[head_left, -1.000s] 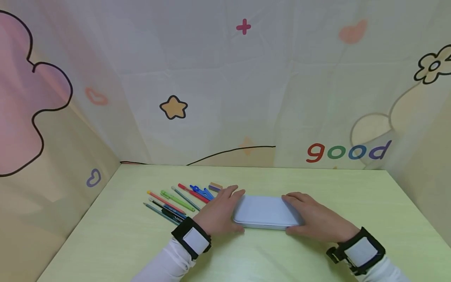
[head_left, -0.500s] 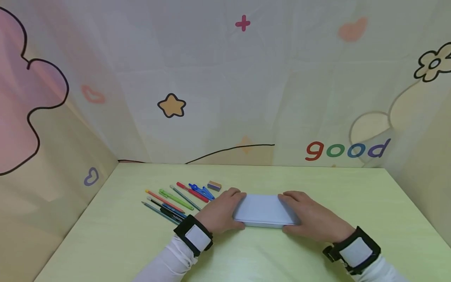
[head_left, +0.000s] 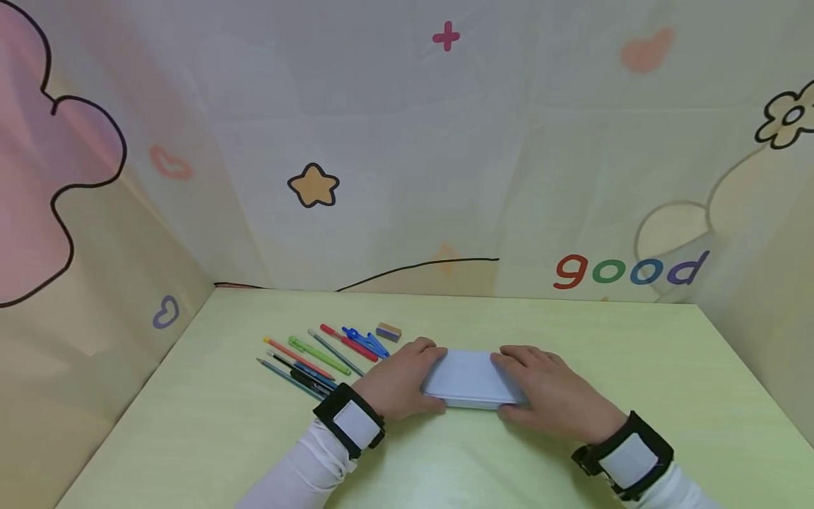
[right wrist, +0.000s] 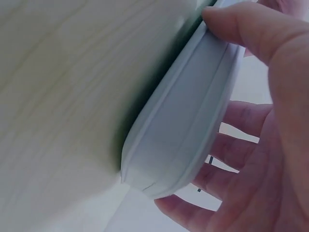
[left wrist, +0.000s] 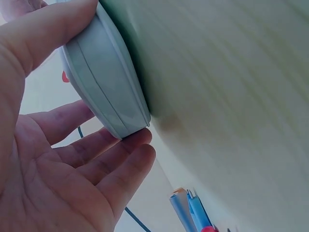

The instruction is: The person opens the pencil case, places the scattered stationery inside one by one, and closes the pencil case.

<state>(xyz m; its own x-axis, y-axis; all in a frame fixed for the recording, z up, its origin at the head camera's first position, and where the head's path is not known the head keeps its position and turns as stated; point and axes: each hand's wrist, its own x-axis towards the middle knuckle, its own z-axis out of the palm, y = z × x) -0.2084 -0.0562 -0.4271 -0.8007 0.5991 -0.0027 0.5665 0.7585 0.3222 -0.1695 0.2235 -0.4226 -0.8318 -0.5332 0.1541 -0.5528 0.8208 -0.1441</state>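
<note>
A pale blue, flat pencil case [head_left: 473,375] with rounded corners lies on the table between both hands. My left hand [head_left: 400,382] grips its left end, thumb along the near side and fingers at the far side. At the right end my right hand [head_left: 550,389] holds it the same way. From the left wrist, the case's side [left wrist: 104,72] shows a thin seam under the thumb, with fingers curving to its far corner. The right wrist view shows the case's other end [right wrist: 178,116] between thumb and fingers. The case looks closed; its inside is hidden.
Left of my left hand lie several pens and pencils, among them a green pen [head_left: 318,353], a red pen [head_left: 350,343] and an orange pencil [head_left: 299,357]. A blue compass [head_left: 367,341] and an eraser [head_left: 388,332] lie behind them. A printed cloth [head_left: 407,141] hangs behind the table.
My right hand has shifted left toward the left hand, and less of the case shows between them. The left hand's fingertips no longer overlap the eraser. The pens and pencils lie as before.
</note>
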